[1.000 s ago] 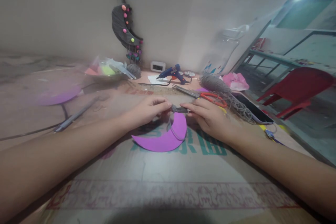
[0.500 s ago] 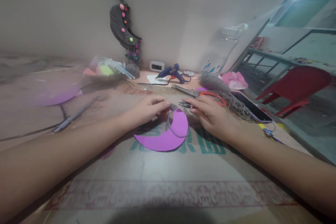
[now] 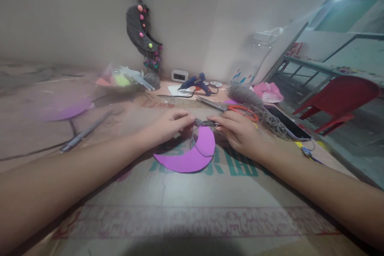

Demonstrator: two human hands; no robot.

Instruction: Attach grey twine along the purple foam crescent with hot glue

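A purple crescent-shaped foam piece (image 3: pixel 189 156) lies flat on a sheet of printed cardboard (image 3: pixel 186 204). My left hand (image 3: pixel 169 125) pinches the crescent's upper tip, where grey yarn (image 3: pixel 200 121) is wound round it. My right hand (image 3: pixel 240 130) is closed on the same grey yarn just right of the tip. A loose loop of the yarn lies across the foam. The yarn trails toward a grey skein (image 3: pixel 249 97) behind my right hand.
Orange-handled scissors (image 3: pixel 232 108) lie beyond my right hand. Further back are a blue glue gun (image 3: pixel 196 83), a bowl of craft bits (image 3: pixel 120 82), a phone (image 3: pixel 288 122) and pink cloth (image 3: pixel 268 92). A finished grey crescent ornament (image 3: pixel 141 28) hangs on the wall. A red chair (image 3: pixel 342 100) stands at the right.
My right hand drew slightly away from the crescent's tip, then came back to it and closed on the yarn again. My left hand stayed on the tip.
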